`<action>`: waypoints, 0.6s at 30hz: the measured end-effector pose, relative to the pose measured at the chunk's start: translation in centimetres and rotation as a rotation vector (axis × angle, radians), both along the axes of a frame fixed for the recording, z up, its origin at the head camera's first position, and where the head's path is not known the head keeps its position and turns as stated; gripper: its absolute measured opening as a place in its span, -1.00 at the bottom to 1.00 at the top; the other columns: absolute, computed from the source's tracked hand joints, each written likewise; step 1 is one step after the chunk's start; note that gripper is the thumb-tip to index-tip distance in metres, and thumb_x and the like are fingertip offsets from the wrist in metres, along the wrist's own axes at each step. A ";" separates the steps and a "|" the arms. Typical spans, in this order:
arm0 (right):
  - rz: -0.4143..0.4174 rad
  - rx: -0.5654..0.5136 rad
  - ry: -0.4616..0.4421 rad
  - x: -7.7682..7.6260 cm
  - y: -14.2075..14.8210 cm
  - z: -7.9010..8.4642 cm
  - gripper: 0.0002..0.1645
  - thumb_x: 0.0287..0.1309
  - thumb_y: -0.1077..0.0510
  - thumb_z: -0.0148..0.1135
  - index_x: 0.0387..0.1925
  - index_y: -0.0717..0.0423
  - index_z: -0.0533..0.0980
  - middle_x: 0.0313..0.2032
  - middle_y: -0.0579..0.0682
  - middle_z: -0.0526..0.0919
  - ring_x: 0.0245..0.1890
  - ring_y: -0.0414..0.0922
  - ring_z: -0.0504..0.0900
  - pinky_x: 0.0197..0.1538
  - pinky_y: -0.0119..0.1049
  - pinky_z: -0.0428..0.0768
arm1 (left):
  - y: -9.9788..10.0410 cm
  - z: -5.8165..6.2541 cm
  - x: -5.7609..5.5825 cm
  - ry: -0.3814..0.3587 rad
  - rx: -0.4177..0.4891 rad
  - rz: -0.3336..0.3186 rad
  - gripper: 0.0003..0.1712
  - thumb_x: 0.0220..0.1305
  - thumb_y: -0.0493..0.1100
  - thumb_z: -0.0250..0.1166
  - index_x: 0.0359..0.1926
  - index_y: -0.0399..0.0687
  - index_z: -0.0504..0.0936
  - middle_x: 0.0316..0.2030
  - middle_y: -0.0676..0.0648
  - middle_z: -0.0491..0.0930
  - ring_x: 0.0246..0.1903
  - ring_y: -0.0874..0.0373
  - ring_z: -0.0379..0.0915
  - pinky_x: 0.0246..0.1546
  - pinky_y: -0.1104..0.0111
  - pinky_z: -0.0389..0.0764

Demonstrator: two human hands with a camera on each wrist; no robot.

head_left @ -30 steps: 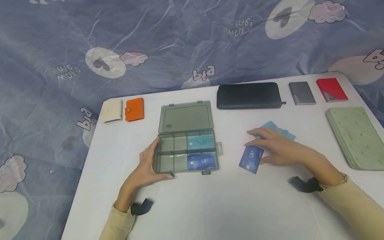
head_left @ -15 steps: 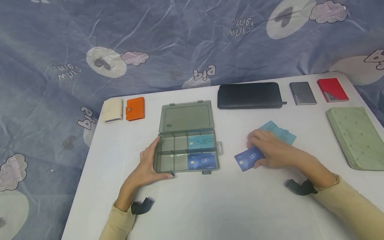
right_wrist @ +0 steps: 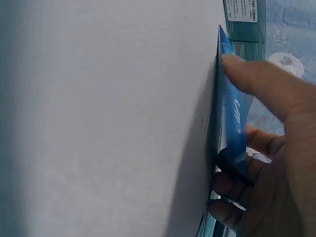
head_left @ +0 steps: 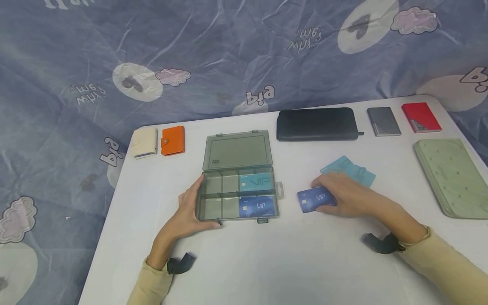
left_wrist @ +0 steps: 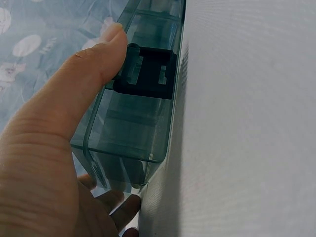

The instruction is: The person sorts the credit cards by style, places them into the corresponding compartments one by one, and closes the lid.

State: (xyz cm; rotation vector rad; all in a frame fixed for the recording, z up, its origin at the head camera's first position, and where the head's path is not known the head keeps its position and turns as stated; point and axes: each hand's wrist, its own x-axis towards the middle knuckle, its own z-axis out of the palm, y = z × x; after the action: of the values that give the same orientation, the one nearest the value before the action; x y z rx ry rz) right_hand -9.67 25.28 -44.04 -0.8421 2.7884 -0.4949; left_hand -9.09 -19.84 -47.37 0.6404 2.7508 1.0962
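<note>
The head view shows two pale sleeves [head_left: 442, 259] [head_left: 148, 281] reaching in over the white desk [head_left: 267, 267], a dark band [head_left: 181, 263] at each wrist. The left hand [head_left: 187, 212] grips the near left corner of a clear green case [head_left: 211, 207], its thumb along the front wall beside a dark latch [left_wrist: 148, 71] and its fingers round the left end. To the right, well apart from the case, the right hand [head_left: 345, 195] pinches a dark blue VIP card [head_left: 311, 200] between thumb and fingers; whether the card touches the desk cannot be told. Inside the case, a second blue card [head_left: 257, 206] fills the right half of the near row, and a teal card [head_left: 249, 182] that of the far row. Just beyond the right hand, overlapping teal cards [head_left: 341, 164] lie on the desk. A padded green pouch [head_left: 451, 180] lies near the right edge, and the case's lid [head_left: 238, 150] is folded back. Along the far edge, left to right, lie cream [head_left: 144, 142] and orange [head_left: 173, 140] card wallets, a long black wallet [head_left: 318, 124], and grey [head_left: 383, 120] and red [head_left: 421, 117] holders, before a patterned blue cloth [head_left: 213, 51].
</note>
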 end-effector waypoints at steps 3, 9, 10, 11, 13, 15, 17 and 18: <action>0.000 -0.002 -0.018 0.0 0.0 -0.1 -0.26 -0.18 -0.11 0.46 0.07 -0.07 0.37 -0.03 -0.18 0.49 0.00 -0.13 0.41 0.10 -0.04 0.41 | -0.1 0.0 0.0 0.001 -0.002 -0.002 0.52 -0.40 0.34 0.51 0.46 0.07 -0.26 0.45 -0.01 -0.15 0.35 0.05 -0.12 0.15 0.03 -0.10; -0.017 -0.017 -0.051 -0.2 0.0 -0.1 -0.31 -0.18 -0.03 0.46 0.04 -0.11 0.37 -0.05 -0.20 0.49 0.00 -0.14 0.42 0.07 -0.06 0.45 | 0.0 0.0 -0.1 -0.003 -0.002 0.001 0.52 -0.40 0.35 0.51 0.46 0.08 -0.26 0.45 -0.02 -0.15 0.35 0.05 -0.12 0.14 0.03 -0.10; -0.018 -0.015 -0.053 -0.2 0.0 -0.1 -0.34 -0.17 -0.03 0.45 0.03 -0.11 0.38 -0.07 -0.20 0.50 -0.02 -0.14 0.43 0.06 -0.07 0.46 | 0.0 0.0 -0.1 -0.004 -0.002 0.002 0.52 -0.40 0.35 0.51 0.46 0.08 -0.26 0.45 -0.01 -0.15 0.35 0.05 -0.13 0.14 0.03 -0.10; -0.018 -0.012 -0.051 -0.2 0.0 -0.1 -0.37 -0.16 -0.02 0.44 0.01 -0.10 0.39 -0.09 -0.21 0.51 -0.04 -0.15 0.43 0.05 -0.08 0.47 | 0.0 0.0 -0.1 -0.006 -0.003 0.002 0.52 -0.40 0.35 0.51 0.46 0.08 -0.26 0.45 -0.01 -0.15 0.35 0.06 -0.13 0.14 0.04 -0.10; -0.017 -0.007 -0.046 -0.3 -0.1 -0.1 -0.42 -0.12 -0.01 0.42 -0.01 -0.08 0.41 -0.13 -0.21 0.52 -0.07 -0.17 0.44 0.03 -0.11 0.48 | 0.0 0.0 -0.1 -0.007 -0.002 0.003 0.52 -0.40 0.35 0.51 0.46 0.08 -0.26 0.45 0.00 -0.15 0.35 0.06 -0.13 0.14 0.04 -0.09; -0.019 -0.012 -0.043 -0.3 -0.1 -0.1 -0.46 -0.08 0.01 0.39 -0.02 -0.06 0.41 -0.17 -0.21 0.52 -0.11 -0.18 0.45 0.01 -0.12 0.48 | 0.0 0.0 -0.1 -0.007 -0.001 0.004 0.52 -0.40 0.35 0.51 0.46 0.08 -0.26 0.45 0.00 -0.15 0.35 0.07 -0.14 0.15 0.04 -0.10; -0.021 -0.023 -0.044 -0.2 -0.1 -0.1 -0.50 -0.02 0.04 0.34 -0.01 -0.03 0.41 -0.17 -0.18 0.53 -0.11 -0.16 0.46 0.02 -0.10 0.47 | 0.0 0.0 -0.1 -0.006 0.000 0.004 0.52 -0.40 0.35 0.50 0.46 0.08 -0.26 0.45 0.00 -0.16 0.35 0.07 -0.14 0.15 0.04 -0.11; -0.021 -0.034 -0.044 -0.2 0.0 -0.1 -0.50 0.01 0.06 0.33 0.01 -0.02 0.40 -0.15 -0.17 0.53 -0.09 -0.14 0.46 0.04 -0.08 0.46 | 0.0 0.0 -0.1 -0.004 0.000 0.003 0.52 -0.40 0.35 0.51 0.46 0.08 -0.26 0.45 0.00 -0.16 0.35 0.07 -0.15 0.15 0.03 -0.11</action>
State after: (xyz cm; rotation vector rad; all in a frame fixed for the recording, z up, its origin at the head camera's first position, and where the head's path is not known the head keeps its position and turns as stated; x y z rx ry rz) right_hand -9.89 25.24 -44.18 -0.8003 2.7586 -0.5588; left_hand -9.14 -19.82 -47.40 0.6335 2.7492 1.0963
